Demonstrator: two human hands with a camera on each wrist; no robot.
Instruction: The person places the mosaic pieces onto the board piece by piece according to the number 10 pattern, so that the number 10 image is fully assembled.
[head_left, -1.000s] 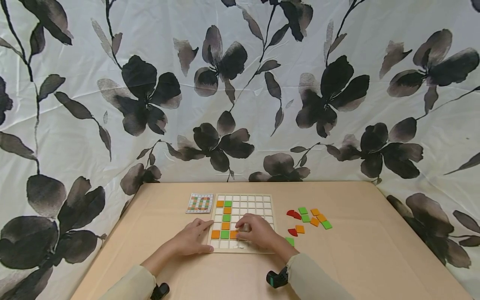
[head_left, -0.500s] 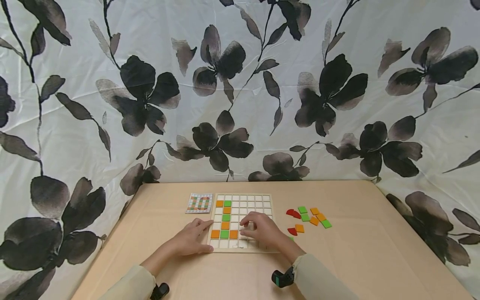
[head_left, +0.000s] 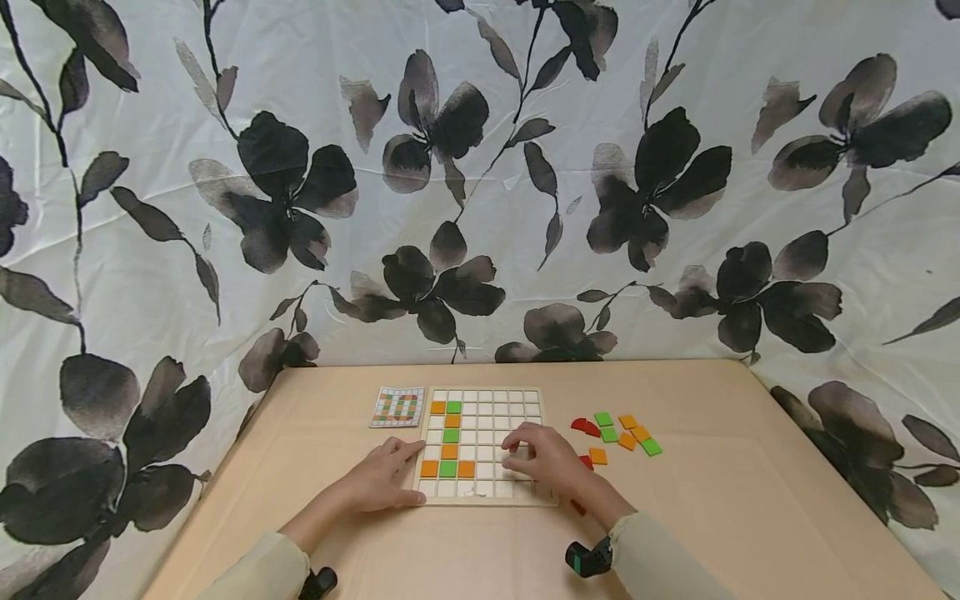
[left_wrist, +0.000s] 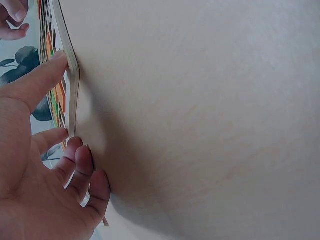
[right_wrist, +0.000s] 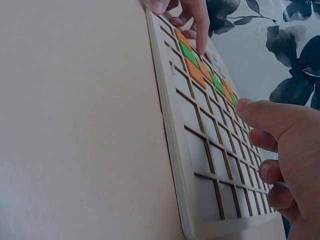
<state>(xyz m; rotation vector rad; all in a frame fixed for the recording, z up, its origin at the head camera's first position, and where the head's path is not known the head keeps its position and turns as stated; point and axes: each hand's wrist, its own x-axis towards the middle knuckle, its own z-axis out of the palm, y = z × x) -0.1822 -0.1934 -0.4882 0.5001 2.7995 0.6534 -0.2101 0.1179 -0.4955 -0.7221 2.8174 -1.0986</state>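
Observation:
A pale grid board [head_left: 487, 502] with white cells lies on the table. Orange and green square tiles, such as the green tile [head_left: 447, 469], fill some cells on its left side. My left hand [head_left: 382, 479] rests at the board's left edge; in the left wrist view its thumb [left_wrist: 42, 80] lies on the corner and other fingertips touch the side and table. My right hand [head_left: 546, 458] hovers over the right part of the board, fingers loosely bent and nothing between them. An orange tile [head_left: 466, 469] sits in a lower cell to its left.
A small pattern card [head_left: 397, 407] lies beside the board's upper left. Loose green tiles [head_left: 608, 435], orange tiles [head_left: 627, 441] and red rounded pieces [head_left: 586, 427] are scattered right of the board. Another red piece [head_left: 578, 507] shows beside the right wrist. A flowered cloth [head_left: 675, 308] hangs behind the table.
My right hand has moved right, away from the lower orange tile, which is now fully uncovered. Its forearm now covers the green tile near the board's right edge. The left hand stays put.

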